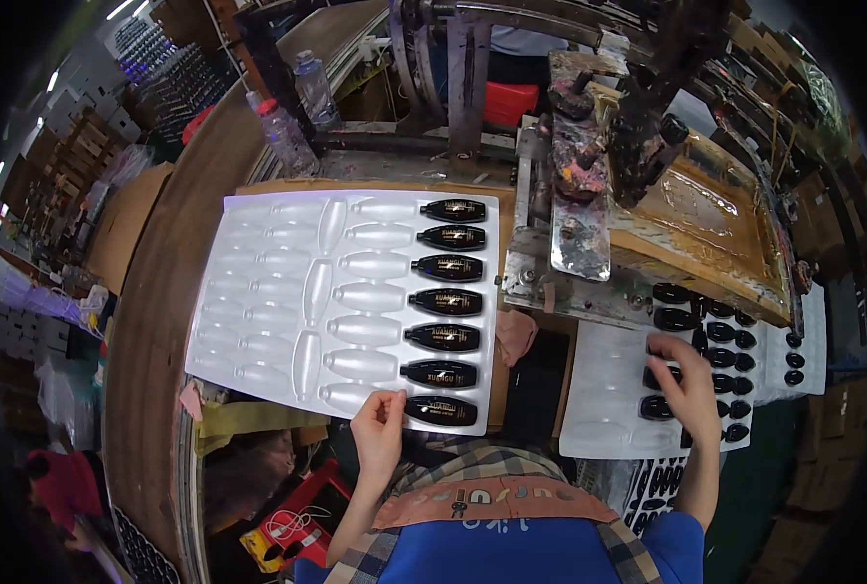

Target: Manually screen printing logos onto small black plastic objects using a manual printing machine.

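Note:
A white moulded tray lies at centre-left, with a right-hand column of glossy black oval bottles bearing gold print and empty moulded slots elsewhere. My left hand pinches at the left end of the lowest bottle on the tray's front edge. A second white tray at right holds several black bottles. My right hand is over it, fingers curved and apart near a black bottle; I see nothing held in them.
A stained metal printing press with a wooden-framed screen stands over the right tray. Two plastic bottles sit behind the left tray, beside a brown ledge. A red object with white cable lies low at left. A pink cloth sits between trays.

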The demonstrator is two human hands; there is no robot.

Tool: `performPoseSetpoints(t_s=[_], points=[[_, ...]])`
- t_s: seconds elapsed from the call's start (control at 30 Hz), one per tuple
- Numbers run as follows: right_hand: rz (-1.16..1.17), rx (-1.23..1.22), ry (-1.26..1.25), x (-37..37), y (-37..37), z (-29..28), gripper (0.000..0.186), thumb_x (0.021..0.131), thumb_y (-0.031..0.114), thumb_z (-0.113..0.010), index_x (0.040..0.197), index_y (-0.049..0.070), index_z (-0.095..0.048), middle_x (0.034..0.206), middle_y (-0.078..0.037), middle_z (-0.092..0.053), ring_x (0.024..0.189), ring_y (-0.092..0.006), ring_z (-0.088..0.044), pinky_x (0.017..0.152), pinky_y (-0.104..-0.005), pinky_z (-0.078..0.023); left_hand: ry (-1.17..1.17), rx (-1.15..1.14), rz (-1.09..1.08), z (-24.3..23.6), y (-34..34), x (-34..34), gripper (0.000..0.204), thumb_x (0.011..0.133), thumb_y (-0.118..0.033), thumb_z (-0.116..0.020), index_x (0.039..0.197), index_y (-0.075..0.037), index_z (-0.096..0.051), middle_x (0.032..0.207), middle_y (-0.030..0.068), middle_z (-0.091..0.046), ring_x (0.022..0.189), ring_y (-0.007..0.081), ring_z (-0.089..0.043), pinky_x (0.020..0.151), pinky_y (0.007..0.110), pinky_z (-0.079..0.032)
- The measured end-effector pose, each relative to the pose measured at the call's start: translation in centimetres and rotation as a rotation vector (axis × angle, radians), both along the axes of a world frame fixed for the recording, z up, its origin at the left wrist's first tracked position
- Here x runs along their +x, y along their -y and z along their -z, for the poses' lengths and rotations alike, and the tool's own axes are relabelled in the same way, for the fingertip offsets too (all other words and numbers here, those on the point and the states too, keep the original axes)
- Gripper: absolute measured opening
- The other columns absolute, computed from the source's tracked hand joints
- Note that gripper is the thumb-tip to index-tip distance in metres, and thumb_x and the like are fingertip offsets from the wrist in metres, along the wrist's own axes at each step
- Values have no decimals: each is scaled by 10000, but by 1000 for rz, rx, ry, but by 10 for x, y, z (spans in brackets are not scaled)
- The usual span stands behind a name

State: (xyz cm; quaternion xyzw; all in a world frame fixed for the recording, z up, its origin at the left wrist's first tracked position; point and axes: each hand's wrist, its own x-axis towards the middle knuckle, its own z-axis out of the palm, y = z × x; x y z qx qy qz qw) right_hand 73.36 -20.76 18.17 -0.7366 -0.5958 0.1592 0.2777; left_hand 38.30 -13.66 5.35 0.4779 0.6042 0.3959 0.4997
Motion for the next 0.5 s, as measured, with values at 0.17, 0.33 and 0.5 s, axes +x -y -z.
performPoseSetpoints(t_s=[0.17, 0.33, 0.5], points=[[56, -540, 374, 16, 63, 20, 296, 664, 129, -671, 910, 0, -570, 904, -141, -577, 822, -314, -551, 728, -351, -450, -443, 315, 65, 2, 1, 9, 128, 801, -113, -574, 795, 13, -554, 625, 110, -539, 527, 219, -525, 519, 296, -415], [93, -365, 496, 33, 81, 49, 419, 540, 100, -725, 923, 23, -575, 932, -120, -545, 884, -301, -499, 764, -377, -422, -561, 458, 30, -16, -10, -3, 108, 780, -69, -574, 852, 4, -538, 667, 123, -516, 573, 242, -524, 516, 320, -408], [282, -163, 229, 42, 72, 24, 400, 596, 87, -705, 955, 10, -547, 759, -111, -542, 654, -257, -508, 618, -329, -434, -388, 932, 157, -83, -88, 33, 106, 763, 8, -545, 867, 24, -552, 806, 143, -546, 763, 288, -520, 683, 340, -409]])
